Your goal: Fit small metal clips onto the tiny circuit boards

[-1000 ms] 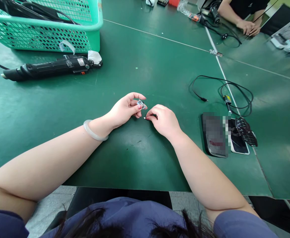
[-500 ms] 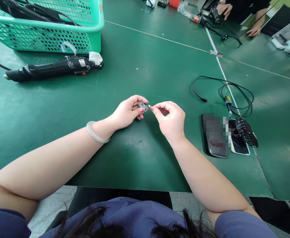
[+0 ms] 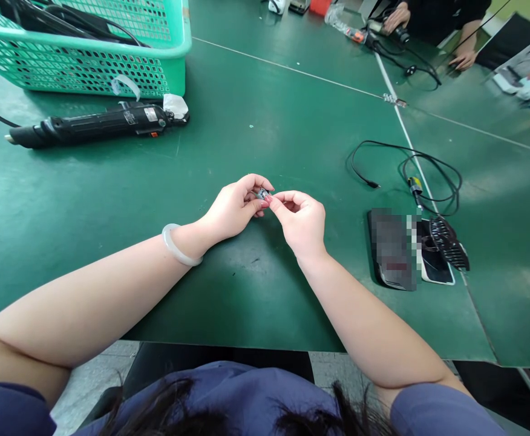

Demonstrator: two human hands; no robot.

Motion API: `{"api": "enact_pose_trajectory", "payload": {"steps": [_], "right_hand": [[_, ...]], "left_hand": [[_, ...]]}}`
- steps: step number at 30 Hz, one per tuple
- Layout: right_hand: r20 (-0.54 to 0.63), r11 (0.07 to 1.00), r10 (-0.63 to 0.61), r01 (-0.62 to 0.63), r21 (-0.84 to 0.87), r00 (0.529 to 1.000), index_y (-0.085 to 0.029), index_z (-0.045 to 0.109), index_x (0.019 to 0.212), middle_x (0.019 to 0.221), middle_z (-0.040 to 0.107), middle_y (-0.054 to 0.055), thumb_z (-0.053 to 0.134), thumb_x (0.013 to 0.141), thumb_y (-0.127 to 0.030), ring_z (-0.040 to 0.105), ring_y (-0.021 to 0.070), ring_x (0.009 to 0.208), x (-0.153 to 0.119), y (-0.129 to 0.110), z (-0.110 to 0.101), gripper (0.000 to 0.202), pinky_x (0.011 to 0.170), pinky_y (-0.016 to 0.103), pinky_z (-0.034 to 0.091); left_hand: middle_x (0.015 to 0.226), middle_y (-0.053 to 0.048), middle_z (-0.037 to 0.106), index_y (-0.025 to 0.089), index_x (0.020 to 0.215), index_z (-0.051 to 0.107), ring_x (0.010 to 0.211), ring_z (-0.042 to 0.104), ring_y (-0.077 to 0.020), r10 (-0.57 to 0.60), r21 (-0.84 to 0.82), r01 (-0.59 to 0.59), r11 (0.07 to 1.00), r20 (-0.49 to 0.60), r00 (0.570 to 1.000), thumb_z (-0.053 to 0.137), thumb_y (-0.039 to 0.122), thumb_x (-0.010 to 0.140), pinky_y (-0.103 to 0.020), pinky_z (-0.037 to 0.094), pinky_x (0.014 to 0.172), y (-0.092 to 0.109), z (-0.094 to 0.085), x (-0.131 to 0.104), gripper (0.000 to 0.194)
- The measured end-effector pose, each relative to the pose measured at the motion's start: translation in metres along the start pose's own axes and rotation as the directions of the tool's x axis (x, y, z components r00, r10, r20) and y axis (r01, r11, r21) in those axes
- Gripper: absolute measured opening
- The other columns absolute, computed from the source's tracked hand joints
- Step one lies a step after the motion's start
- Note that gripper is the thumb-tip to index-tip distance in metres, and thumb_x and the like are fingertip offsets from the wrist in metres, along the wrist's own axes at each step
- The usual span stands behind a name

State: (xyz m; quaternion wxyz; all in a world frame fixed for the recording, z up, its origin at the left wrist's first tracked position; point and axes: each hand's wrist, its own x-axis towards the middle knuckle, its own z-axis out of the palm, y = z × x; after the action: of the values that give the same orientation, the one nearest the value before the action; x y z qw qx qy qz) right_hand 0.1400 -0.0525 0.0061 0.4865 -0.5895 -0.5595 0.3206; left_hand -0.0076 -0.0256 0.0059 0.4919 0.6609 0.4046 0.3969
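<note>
Above the green table (image 3: 256, 303), my left hand (image 3: 232, 209) pinches a small grey-and-black part (image 3: 262, 194) that looks like a little circuit board. Most of it is covered by fingers. My right hand (image 3: 302, 223) is closed in a pinch, its thumb and fingertip meeting the right end of that part. The tiny white piece between those fingertips is now hidden by them. A pale bangle (image 3: 176, 247) circles the left wrist.
A green basket (image 3: 88, 63) with black cables stands at upper left, a black electric screwdriver (image 3: 97, 126) before it. To the right lie two phones (image 3: 389, 254), a black hair claw (image 3: 449, 242) and a coiled cable (image 3: 446, 160). A co-worker's hand (image 3: 397, 17) handles a tool beyond.
My right hand has moved left, bringing its pinched fingertips from just apart to against the part in my left hand. My left hand has hardly moved. The co-worker's hand has shifted left.
</note>
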Motion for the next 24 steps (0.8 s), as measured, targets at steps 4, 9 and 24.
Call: {"api": "enact_pose_trajectory", "payload": {"steps": [4,9,24], "right_hand": [[0.019,0.999,0.04,-0.04,0.007,0.999,-0.018,0.07,0.076,0.077,0.071,0.003,0.07,0.075,-0.039,0.061,0.0141,0.067,0.0,0.0,-0.001,0.021,0.068,0.029,0.051],[0.02,0.999,0.049,-0.049,-0.005,0.999,-0.018,0.07,0.077,0.079,0.071,0.003,0.07,0.076,-0.044,0.061,0.0145,0.069,-0.001,-0.002,-0.002,0.026,0.069,0.029,0.051],[0.187,0.941,0.056,0.011,-0.339,0.981,-0.021,0.072,0.079,0.079,0.069,0.0,0.067,0.076,-0.031,0.053,0.0116,0.064,0.016,0.007,-0.027,0.012,0.068,0.029,0.044]], "left_hand": [[0.085,-0.001,0.064,0.016,0.098,0.056,0.062,0.06,-0.006,-0.008,-0.038,0.008,0.999,-0.003,1.0,0.056,0.007,0.081,-0.023,0.053,0.065,0.002,0.0,0.0,0.019],[0.086,-0.001,0.063,0.016,0.095,0.057,0.062,0.059,-0.0053,-0.037,-0.149,0.037,0.988,0.002,0.999,0.059,0.007,0.081,-0.021,0.053,0.062,0.001,0.002,0.002,0.017],[0.084,0.0,0.064,0.013,0.097,0.054,0.058,0.059,-0.0036,-0.23,-0.439,0.188,0.879,-0.043,0.972,0.05,0.001,0.087,-0.02,0.049,0.059,0.002,-0.002,0.008,0.016]]}}
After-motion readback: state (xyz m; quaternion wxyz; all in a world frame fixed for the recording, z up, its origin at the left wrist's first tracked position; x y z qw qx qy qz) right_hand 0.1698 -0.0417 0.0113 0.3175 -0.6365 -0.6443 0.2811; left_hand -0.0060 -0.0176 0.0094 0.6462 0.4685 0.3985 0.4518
